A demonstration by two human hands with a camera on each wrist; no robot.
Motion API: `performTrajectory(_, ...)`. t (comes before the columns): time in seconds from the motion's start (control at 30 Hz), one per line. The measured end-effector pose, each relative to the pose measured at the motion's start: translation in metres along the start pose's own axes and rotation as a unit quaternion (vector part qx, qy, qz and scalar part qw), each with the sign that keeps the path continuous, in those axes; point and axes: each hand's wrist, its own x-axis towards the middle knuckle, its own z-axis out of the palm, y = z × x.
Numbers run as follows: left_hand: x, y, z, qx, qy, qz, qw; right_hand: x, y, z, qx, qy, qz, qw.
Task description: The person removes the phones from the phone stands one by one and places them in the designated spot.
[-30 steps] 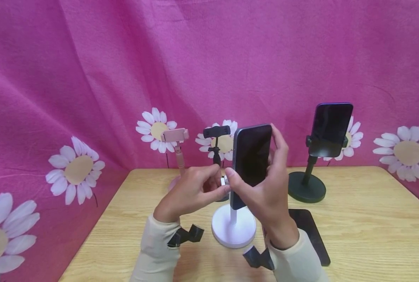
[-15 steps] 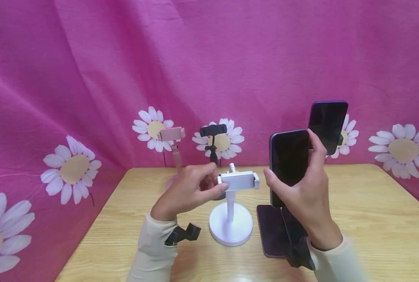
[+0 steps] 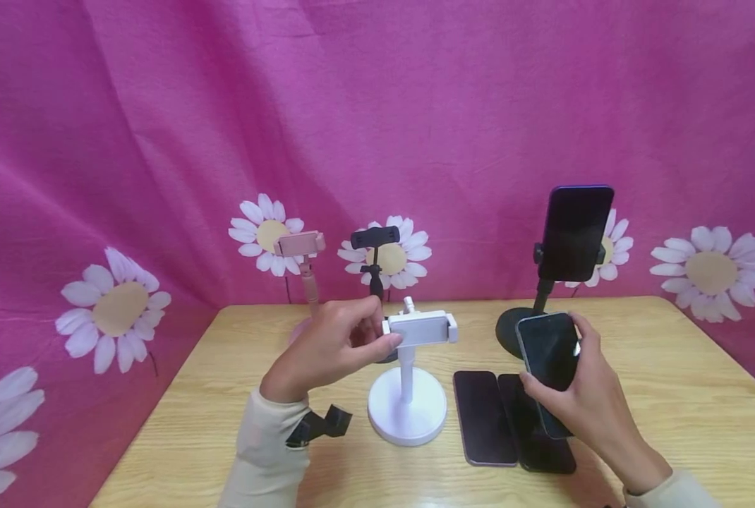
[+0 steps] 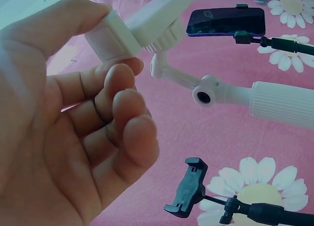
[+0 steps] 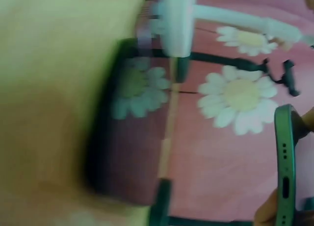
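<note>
My left hand pinches the left end of the clamp on a white phone stand. In the left wrist view, thumb and forefinger hold the clamp's white end block, its other fingers curled below. My right hand grips a smartphone by its long edges, screen up and tilted. It overlaps a black phone lying on the table, beside another dark phone. The right wrist view shows the gripped phone's port edge and is blurred. No phone sits in the white clamp.
A black stand at the back right bears an upright phone. Behind my left hand stand a pink phone stand and a smaller black one. A pink daisy-print cloth hangs behind the wooden table.
My right hand has carried the smartphone away from the white clamp, to the right and down over the phones on the table. My left hand has kept its pinch on the clamp.
</note>
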Motion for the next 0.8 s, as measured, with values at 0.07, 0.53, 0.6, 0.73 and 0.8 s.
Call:
performTrajectory(0.07, 0.000, 0.001, 0.000, 0.001, -0.002, -0.002, 1.0000, -0.006, 0.015, -0.001, -0.016, -0.035, 0.030, 0.999)
performTrajectory(0.53, -0.001, 0.003, 0.000, 0.006, 0.001, -0.031, 0.9995, -0.005, 0.077, -0.016, -0.086, -0.227, 0.163, 0.956)
performTrajectory(0.6, -0.002, 0.003, 0.000, 0.007, 0.002, -0.030, 0.9995, -0.004, 0.080, -0.017, -0.093, -0.236, 0.166, 0.953)
performTrajectory(0.73, -0.001, 0.003, -0.001, 0.008, 0.002, -0.025, 0.9997, -0.004, 0.084, -0.018, -0.095, -0.251, 0.171, 0.948)
performTrajectory(0.8, 0.001, 0.003, -0.002, 0.006, 0.001, -0.020, 0.9998, -0.002, 0.085, -0.019, -0.096, -0.258, 0.170, 0.946)
